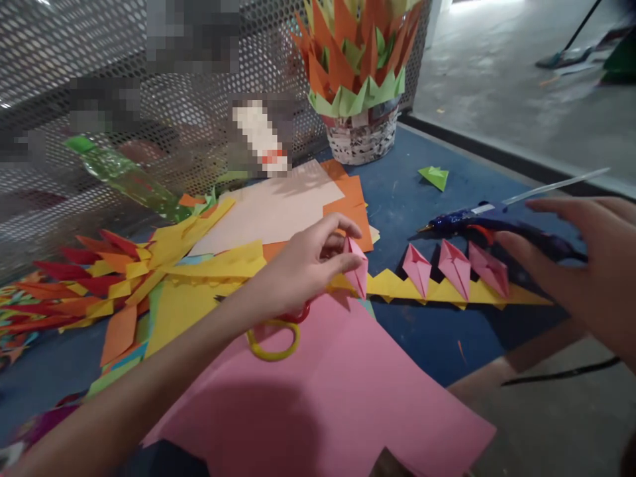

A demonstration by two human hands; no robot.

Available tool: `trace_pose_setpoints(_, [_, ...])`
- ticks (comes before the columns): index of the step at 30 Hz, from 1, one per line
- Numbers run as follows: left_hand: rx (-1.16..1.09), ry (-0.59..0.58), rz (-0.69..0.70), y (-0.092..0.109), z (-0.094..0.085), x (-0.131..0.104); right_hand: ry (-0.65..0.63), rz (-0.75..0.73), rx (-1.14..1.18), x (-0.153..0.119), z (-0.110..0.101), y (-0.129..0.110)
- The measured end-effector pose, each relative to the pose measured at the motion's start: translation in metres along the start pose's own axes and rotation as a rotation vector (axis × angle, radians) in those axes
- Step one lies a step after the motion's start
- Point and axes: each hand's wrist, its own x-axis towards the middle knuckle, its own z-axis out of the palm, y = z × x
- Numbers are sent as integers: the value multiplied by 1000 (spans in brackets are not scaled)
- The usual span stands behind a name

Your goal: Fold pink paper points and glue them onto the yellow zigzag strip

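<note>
Between the thumb and fingers of my left hand (325,255) is a folded pink paper petal (356,268), held over a yellow zigzag paper strip (392,286). Three more pink folded petals (454,268) stand along the strip to the right. My right hand (586,265) is at the right edge, thumb and fingers apart, beside a dark blue glue gun (527,232) with a clear glue stick in its back. Whether the fingers touch the glue gun I cannot tell. Below my left hand lie scissors with yellow and red handles (273,341), partly covered.
A large pink sheet (338,397) covers the front. Orange sheets (355,205) and a pale sheet (278,199) lie behind. A basket (362,136) filled with folded paper stands at the back, near a green paper piece (436,177). A plastic bottle (129,179) leans left, above red-orange-yellow paper strips (129,265).
</note>
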Motion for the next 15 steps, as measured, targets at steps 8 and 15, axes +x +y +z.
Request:
trace_pose_setpoints(8, [-10, -64, -110, -12, 15, -12, -181, -1, -63, 15, 7, 9])
trace_pose_setpoints(15, [-20, -58, -118, -10, 19, -20, 11, -77, 15, 38, 0, -15])
